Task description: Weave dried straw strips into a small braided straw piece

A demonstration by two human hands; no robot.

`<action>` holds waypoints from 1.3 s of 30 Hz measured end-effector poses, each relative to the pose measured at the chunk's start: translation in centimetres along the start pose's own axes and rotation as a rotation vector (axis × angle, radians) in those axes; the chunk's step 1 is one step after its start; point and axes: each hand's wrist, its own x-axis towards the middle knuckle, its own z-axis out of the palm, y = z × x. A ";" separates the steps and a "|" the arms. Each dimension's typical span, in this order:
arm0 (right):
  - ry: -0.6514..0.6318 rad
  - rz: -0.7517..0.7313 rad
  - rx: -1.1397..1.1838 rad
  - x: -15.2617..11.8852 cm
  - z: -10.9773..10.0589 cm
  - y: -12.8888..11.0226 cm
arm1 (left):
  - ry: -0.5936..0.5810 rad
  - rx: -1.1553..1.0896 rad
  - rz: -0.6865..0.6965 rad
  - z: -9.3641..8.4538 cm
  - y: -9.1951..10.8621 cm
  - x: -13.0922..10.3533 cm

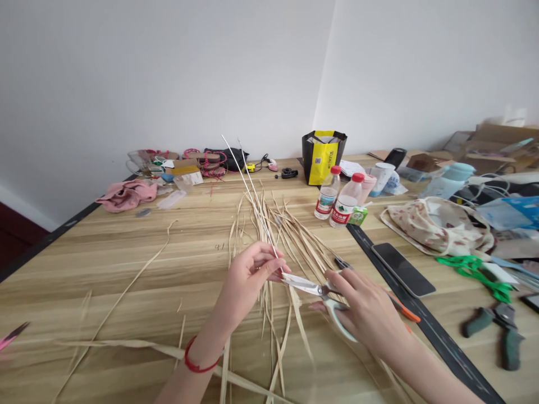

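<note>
Between the fingertips of my left hand (pixel 255 276) are two long thin metal rods (pixel 249 188), pinched near their lower ends. They slant up and away to the left, spreading apart toward the far tips. My right hand (pixel 364 306) grips scissors (pixel 304 284) with pale handles. Their blades point left and reach the left fingertips, at the rods' lower ends; whether the blades touch the rods is hard to tell. Under and beyond both hands lies a loose bundle of dry straw-coloured strips (pixel 305 233). A few strips run toward me beneath the left wrist.
Two red-capped bottles (pixel 327 196) stand ahead right, before a yellow-and-black bag (pixel 323 160). A phone (pixel 403 269), pruning shears (pixel 501 322) and a patterned cloth bag (pixel 440 224) lie at right. A pink cloth (pixel 128 195) sits far left. Pink-handled scissors tips (pixel 16 334) show at the left edge.
</note>
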 end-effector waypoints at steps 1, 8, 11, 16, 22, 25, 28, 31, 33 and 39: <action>-0.005 -0.007 -0.002 0.1 -0.1 0.0 | -0.003 -0.006 -0.001 0.0 0.0 0.0; -0.029 -0.025 -0.014 0.3 -0.6 -0.1 | -0.034 -0.026 -0.007 -0.3 -0.2 0.0; -0.032 -0.031 -0.021 0.3 -0.7 -0.1 | -0.035 -0.029 -0.013 -0.3 -0.2 0.0; -0.019 -0.048 -0.017 0.3 -0.6 -0.2 | -0.030 -0.038 -0.030 -0.4 -0.1 0.0; -0.041 -0.040 -0.029 0.4 -0.9 -0.4 | -0.026 -0.058 -0.028 -0.5 -0.3 0.1; -0.044 -0.033 -0.035 0.5 -1.0 -0.4 | -0.026 -0.056 -0.030 -0.6 -0.4 0.2; -0.060 -0.027 -0.044 0.3 -0.9 -0.4 | -0.027 -0.033 -0.030 -0.5 -0.4 0.2; -0.067 -0.020 -0.024 0.1 -0.6 -0.2 | -0.036 -0.014 -0.031 -0.5 -0.4 0.2; -0.067 0.002 0.035 -0.1 -0.5 0.1 | -0.044 -0.008 -0.034 -0.6 -0.4 0.2; -0.092 0.319 0.110 -0.4 0.9 1.9 | -0.037 -0.015 -0.037 -0.7 -0.5 0.4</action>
